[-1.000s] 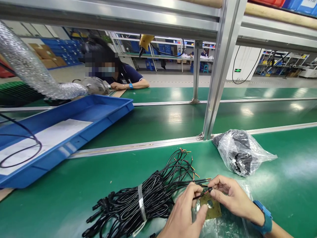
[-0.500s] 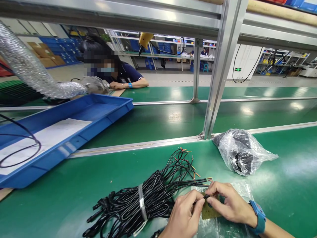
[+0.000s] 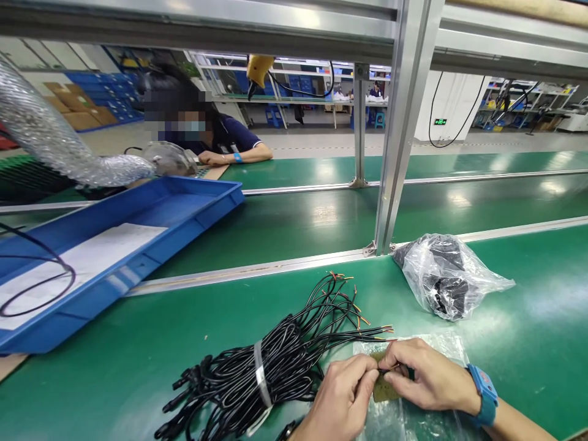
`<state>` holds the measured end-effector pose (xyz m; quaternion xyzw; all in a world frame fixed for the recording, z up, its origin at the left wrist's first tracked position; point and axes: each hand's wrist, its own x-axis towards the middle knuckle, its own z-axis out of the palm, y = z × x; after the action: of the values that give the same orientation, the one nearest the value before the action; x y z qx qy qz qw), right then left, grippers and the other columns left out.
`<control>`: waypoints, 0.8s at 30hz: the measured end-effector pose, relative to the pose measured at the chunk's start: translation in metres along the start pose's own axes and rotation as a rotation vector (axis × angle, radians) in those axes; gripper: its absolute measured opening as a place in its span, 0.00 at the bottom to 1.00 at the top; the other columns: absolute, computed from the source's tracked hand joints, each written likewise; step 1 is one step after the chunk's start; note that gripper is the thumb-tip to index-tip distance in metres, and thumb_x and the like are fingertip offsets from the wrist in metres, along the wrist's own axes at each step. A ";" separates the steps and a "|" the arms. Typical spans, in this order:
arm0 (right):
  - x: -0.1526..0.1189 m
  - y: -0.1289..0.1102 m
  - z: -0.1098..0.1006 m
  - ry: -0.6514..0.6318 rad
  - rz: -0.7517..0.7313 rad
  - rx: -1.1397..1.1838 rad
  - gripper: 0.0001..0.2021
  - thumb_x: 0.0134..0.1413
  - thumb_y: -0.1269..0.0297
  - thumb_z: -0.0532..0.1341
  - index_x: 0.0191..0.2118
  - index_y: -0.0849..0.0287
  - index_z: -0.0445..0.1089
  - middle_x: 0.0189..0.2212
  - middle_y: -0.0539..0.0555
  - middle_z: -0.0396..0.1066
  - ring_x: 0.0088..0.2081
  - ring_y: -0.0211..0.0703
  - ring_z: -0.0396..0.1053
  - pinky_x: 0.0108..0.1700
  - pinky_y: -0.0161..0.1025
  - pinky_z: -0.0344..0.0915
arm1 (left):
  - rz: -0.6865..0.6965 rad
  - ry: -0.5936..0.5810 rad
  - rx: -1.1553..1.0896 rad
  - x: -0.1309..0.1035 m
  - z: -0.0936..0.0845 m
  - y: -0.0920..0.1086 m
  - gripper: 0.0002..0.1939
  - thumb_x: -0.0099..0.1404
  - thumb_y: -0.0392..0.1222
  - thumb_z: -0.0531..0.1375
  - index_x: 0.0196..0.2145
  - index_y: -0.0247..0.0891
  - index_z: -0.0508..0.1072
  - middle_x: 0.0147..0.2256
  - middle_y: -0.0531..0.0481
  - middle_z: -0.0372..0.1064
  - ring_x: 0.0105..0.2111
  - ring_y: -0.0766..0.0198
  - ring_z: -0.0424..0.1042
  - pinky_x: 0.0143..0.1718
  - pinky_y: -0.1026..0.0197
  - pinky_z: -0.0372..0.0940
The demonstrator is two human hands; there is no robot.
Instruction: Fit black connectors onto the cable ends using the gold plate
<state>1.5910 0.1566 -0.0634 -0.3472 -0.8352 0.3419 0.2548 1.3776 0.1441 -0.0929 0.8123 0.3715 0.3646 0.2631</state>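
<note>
Side by side at the lower right, my left hand (image 3: 346, 395) and my right hand (image 3: 427, 375) meet at their fingertips. Both are closed in a pinch on a thin black cable (image 3: 390, 367), most of it hidden by the fingers. Under them lies a small brownish-yellow pad (image 3: 383, 391) on a clear plastic bag (image 3: 386, 422). Left of my hands rests a bundle of black cables (image 3: 285, 361), bound with a pale tie (image 3: 261, 373). Bare red and yellow wire ends point away from me, and black connectors lie at the near left end.
A clear bag of black parts (image 3: 441, 275) sits at the right by a metal post (image 3: 390, 153). A long blue tray (image 3: 184, 229) with paper (image 3: 92, 257) crosses the left. Behind it, a co-worker (image 3: 229, 138) leans on the bench near a silver duct (image 3: 59, 122).
My right fingertips have shifted slightly on the cable, and a thin stretch of it shows between the hands. The camera view has moved a little. The cable bundle stays in place.
</note>
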 end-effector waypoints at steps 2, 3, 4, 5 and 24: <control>0.000 0.001 0.003 0.006 -0.010 -0.021 0.04 0.61 0.71 0.58 0.40 0.57 0.68 0.27 0.46 0.66 0.25 0.35 0.58 0.31 0.34 0.55 | -0.019 -0.003 0.004 0.000 0.000 0.001 0.13 0.72 0.34 0.51 0.28 0.40 0.63 0.23 0.55 0.64 0.23 0.68 0.63 0.25 0.64 0.54; 0.000 0.002 0.005 0.013 -0.014 -0.027 0.03 0.62 0.70 0.58 0.40 0.57 0.67 0.27 0.46 0.65 0.25 0.35 0.58 0.30 0.34 0.55 | -0.027 -0.003 0.004 0.001 0.000 0.001 0.14 0.72 0.34 0.51 0.27 0.40 0.62 0.23 0.55 0.63 0.22 0.68 0.62 0.24 0.64 0.53; 0.001 0.002 0.006 0.019 -0.019 -0.030 0.03 0.63 0.69 0.57 0.40 0.57 0.67 0.27 0.46 0.65 0.25 0.35 0.58 0.30 0.34 0.55 | -0.034 -0.001 0.000 0.001 0.000 0.001 0.14 0.72 0.34 0.51 0.27 0.40 0.62 0.22 0.55 0.63 0.22 0.69 0.62 0.24 0.64 0.53; 0.001 0.002 0.008 0.026 -0.022 -0.034 0.03 0.64 0.69 0.57 0.40 0.57 0.67 0.26 0.46 0.65 0.25 0.36 0.58 0.31 0.34 0.55 | -0.043 0.002 -0.008 0.001 0.000 0.002 0.15 0.73 0.35 0.51 0.26 0.40 0.61 0.22 0.55 0.62 0.22 0.69 0.61 0.24 0.65 0.53; 0.006 0.001 0.017 0.155 0.065 0.134 0.02 0.55 0.70 0.58 0.34 0.57 0.68 0.23 0.46 0.64 0.24 0.35 0.59 0.28 0.32 0.56 | -0.336 -0.041 -0.371 0.007 -0.006 0.000 0.16 0.72 0.46 0.53 0.27 0.38 0.63 0.24 0.55 0.57 0.25 0.67 0.57 0.28 0.65 0.54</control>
<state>1.5761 0.1547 -0.0736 -0.3819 -0.7765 0.3771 0.3300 1.3762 0.1508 -0.0871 0.6842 0.4226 0.3609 0.4722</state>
